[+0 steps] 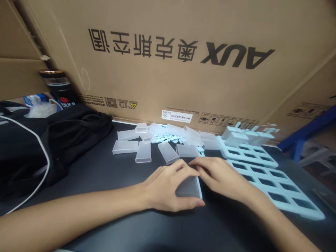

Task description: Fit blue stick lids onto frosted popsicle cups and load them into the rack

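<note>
Cloudy plastic cup is sitting in the left hand, at the near part of the black table. I cannot tell if it is touching the table. The left hand is holding it, with the thumb along the near side and the fingers along the far side. A pale blue strip is running along its right end. The right hand is bending its fingers down at the far right corner; I cannot tell if they are pinching anything. More cloudy cups are lying farther back, around a heap of flat blue bits. Two blue frames with holes are lying at the right. A big brown box is standing behind everything.
</note>
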Motion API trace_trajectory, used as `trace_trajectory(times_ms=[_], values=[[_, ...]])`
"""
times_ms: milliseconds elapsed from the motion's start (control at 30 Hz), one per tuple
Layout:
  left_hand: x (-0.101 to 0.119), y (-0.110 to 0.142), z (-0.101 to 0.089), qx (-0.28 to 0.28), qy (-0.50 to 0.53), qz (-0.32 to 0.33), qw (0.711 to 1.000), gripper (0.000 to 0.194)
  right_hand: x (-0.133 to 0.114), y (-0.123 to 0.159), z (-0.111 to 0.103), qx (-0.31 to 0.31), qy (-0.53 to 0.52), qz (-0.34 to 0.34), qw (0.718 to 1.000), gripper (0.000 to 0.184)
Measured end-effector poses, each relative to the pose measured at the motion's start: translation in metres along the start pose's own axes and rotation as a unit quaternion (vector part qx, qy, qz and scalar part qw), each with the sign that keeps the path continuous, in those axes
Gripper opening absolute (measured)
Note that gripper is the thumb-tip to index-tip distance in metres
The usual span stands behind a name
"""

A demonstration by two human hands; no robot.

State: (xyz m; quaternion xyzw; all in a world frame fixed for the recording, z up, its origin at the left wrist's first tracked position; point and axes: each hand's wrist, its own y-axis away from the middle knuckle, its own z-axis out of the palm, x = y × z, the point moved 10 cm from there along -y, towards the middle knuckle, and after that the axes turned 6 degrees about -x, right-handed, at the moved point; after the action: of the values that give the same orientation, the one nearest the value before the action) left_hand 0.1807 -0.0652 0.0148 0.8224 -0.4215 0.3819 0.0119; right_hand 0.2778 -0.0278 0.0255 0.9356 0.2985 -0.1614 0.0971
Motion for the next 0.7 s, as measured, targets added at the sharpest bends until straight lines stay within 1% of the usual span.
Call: trace_trajectory(times_ms=[100, 200, 267, 367, 433, 467, 567, 700], values=[[0.000, 0.001, 0.003, -0.010, -0.011, -0.004, 1.000, 0.059, 0.013, -0.002, -0.014, 0.015, 0.000, 0.016, 1.000, 0.026], [-0.001, 0.000, 0.004, -0.016, -0.014, -0.012, 1.000, 0.059, 0.019, 0.001, -0.017, -0.011, -0.087, 0.009, 0.996, 0.023], [-0.001, 0.000, 0.002, -0.011, -0.012, -0.009, 1.000, 0.057, 0.017, 0.006, -0.012, -0.045, -0.164, 0.002, 0.985, 0.023], [0.000, -0.001, -0.001, 0.006, -0.009, -0.003, 1.000, 0.056, 0.002, 0.011, 0.004, -0.113, -0.258, -0.027, 0.959, 0.024], [-0.001, 0.000, -0.003, 0.017, -0.012, -0.003, 1.000, 0.057, -0.007, 0.011, 0.012, -0.132, -0.304, -0.040, 0.942, 0.023], [-0.001, 0.000, -0.004, 0.021, -0.013, -0.004, 1.000, 0.057, -0.008, 0.010, 0.013, -0.128, -0.324, -0.042, 0.936, 0.023], [-0.002, 0.000, -0.005, 0.026, -0.017, -0.010, 0.999, 0.059, -0.006, 0.007, 0.011, -0.090, -0.368, -0.034, 0.925, 0.024], [-0.004, 0.000, -0.002, 0.007, -0.028, -0.025, 0.999, 0.064, -0.001, 0.006, 0.010, -0.059, -0.411, -0.022, 0.910, 0.024]])
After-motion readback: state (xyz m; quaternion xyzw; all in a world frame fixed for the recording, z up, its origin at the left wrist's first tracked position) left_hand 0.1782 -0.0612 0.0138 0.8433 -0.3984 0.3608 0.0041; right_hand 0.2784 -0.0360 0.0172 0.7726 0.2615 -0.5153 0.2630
